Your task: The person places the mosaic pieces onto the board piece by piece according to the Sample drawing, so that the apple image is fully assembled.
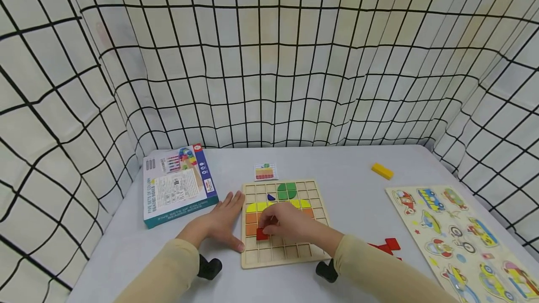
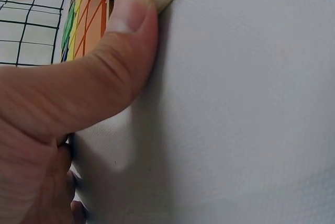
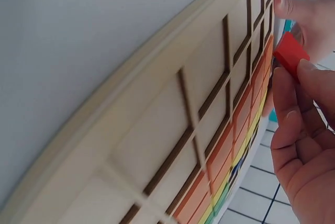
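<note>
A wooden grid board (image 1: 278, 260) lies flat in front of me, with green, blue, yellow and orange pieces set in its cells. My right hand (image 1: 290, 222) is above the board's left part and pinches a red square tile (image 1: 262, 234) between thumb and fingers. In the right wrist view the red tile (image 3: 291, 54) is tilted and held over the board. My left hand (image 1: 222, 221) lies at the board's left edge, fingers straight; its thumb (image 2: 131, 12) touches the board's side in the left wrist view.
A pattern card (image 1: 265, 171) lies behind the board. To the left is a boxed toy set (image 1: 178, 186). Several red tiles (image 1: 392, 244) lie right of the board, near a picture puzzle board (image 1: 459, 242). A yellow block (image 1: 382, 170) lies farther back. Black netting surrounds the table.
</note>
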Available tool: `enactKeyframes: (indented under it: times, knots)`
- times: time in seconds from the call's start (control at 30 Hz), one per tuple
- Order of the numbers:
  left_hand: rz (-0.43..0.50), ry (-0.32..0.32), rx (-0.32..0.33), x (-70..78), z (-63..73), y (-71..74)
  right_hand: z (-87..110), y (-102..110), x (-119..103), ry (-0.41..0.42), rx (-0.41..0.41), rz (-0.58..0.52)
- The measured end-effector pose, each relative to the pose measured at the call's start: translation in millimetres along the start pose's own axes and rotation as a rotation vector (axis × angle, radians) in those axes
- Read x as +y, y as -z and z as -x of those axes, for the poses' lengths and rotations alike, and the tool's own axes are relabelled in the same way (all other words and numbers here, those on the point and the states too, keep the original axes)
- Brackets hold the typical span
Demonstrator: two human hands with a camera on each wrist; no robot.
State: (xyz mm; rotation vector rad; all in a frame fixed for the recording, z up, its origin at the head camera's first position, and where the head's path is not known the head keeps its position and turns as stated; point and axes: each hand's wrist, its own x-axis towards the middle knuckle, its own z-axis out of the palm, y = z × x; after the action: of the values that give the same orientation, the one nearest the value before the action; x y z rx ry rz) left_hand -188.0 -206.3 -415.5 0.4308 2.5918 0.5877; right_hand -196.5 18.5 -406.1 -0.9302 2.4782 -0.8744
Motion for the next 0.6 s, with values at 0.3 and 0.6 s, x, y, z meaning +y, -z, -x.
enactKeyframes:
  times: [0.3, 0.6]
  knots:
    - [0.000, 0.007, -0.017, -0.6, -2.1, 0.1, -13.5, -11.9, -16.0, 0.010, -0.054, 0.032]
    - [0.001, 0.000, 0.002, -1.1, -1.9, -1.0, -13.2, -14.5, -22.7, -0.009, -0.065, 0.068]
